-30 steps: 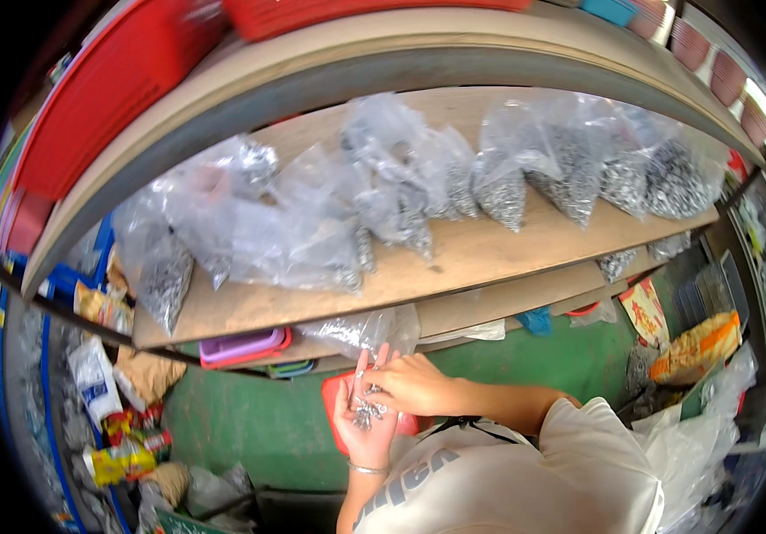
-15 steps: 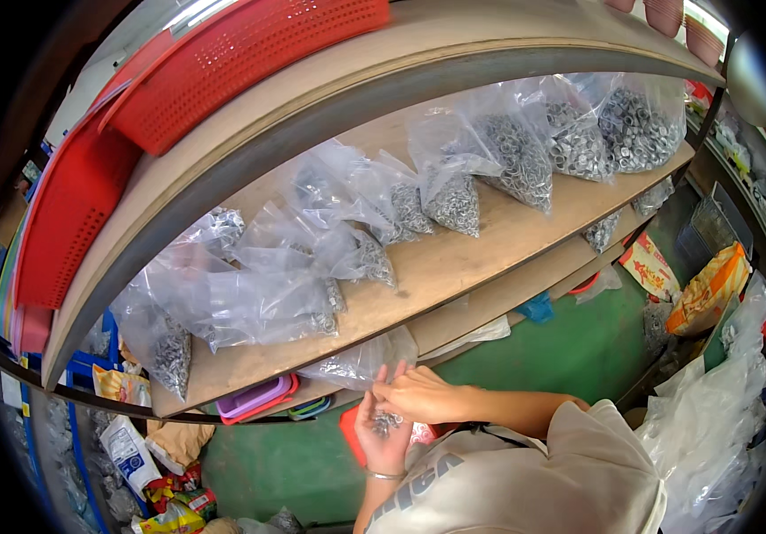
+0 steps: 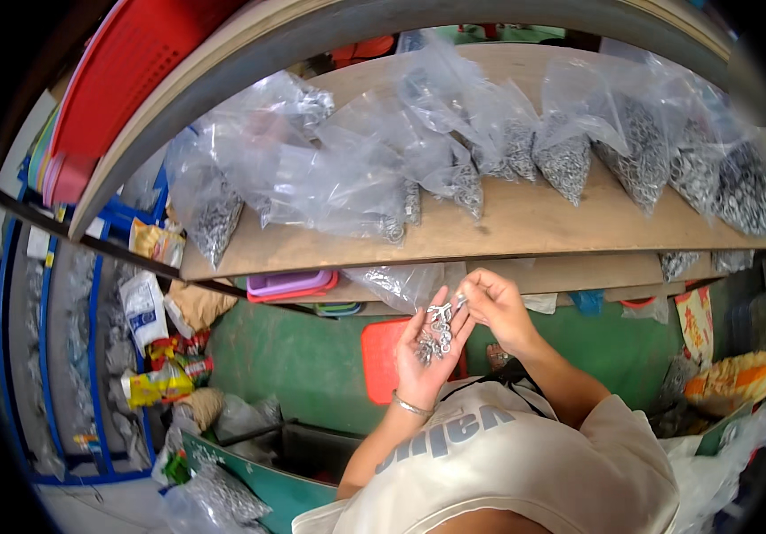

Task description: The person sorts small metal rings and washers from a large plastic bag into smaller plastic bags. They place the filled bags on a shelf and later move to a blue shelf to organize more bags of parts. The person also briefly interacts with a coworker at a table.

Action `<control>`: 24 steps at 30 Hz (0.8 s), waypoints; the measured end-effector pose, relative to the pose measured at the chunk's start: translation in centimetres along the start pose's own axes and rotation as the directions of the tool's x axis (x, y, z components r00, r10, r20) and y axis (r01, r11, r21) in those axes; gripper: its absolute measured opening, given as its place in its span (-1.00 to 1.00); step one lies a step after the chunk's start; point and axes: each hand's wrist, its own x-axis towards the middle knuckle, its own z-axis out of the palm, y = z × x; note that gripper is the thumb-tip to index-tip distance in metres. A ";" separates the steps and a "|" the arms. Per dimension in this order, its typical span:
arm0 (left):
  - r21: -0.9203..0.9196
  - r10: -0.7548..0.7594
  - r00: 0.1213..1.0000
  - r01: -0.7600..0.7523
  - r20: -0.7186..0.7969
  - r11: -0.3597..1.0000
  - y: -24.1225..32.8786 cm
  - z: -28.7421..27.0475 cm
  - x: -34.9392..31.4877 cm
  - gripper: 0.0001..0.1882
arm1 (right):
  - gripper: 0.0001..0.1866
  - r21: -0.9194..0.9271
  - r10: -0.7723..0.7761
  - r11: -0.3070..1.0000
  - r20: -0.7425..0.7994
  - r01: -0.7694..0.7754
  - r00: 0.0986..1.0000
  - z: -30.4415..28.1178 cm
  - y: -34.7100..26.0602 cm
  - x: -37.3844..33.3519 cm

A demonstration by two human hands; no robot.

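Observation:
My left hand is palm up and cupped, with a small heap of silver metal parts on the palm and fingers. Some of these parts look hook- or ring-shaped; their exact kind is too small to tell. Just right of those fingertips, my right hand pinches thumb and forefinger on what looks like one small shiny metal part. Both hands are in front of the shelf's near edge, above a red plastic stool or tray standing low down. A clear plastic bag lies on the lower shelf just beyond them.
On the wooden shelf stand several clear bags of silver metal parts. Purple and red trays sit beneath it. A red basket is at upper left, blue-framed racks at far left, and an orange-white sack at right.
The view has turned, so the shelf looks more level. My right hand has lifted off the left palm to its right, and the left hand has spread wider, showing the metal parts.

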 end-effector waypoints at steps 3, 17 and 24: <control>-0.036 0.014 1.000 -0.015 -0.023 0.999 -0.4 -0.6 0.1 -0.68 | -0.84 0.405 0.117 0.896 0.178 -0.182 0.977 -2.1 0.4 0.6; -0.169 -0.062 0.991 0.042 -0.118 0.985 -1.7 -2.9 0.8 -0.77 | -0.62 -0.730 -0.565 0.661 -0.331 0.174 0.756 -10.4 -6.5 9.9; -0.154 -0.096 0.986 0.075 -0.136 0.985 -3.1 -2.7 2.1 -0.83 | -0.74 -0.999 -0.721 0.007 -0.027 -0.033 0.692 -12.4 -6.9 16.8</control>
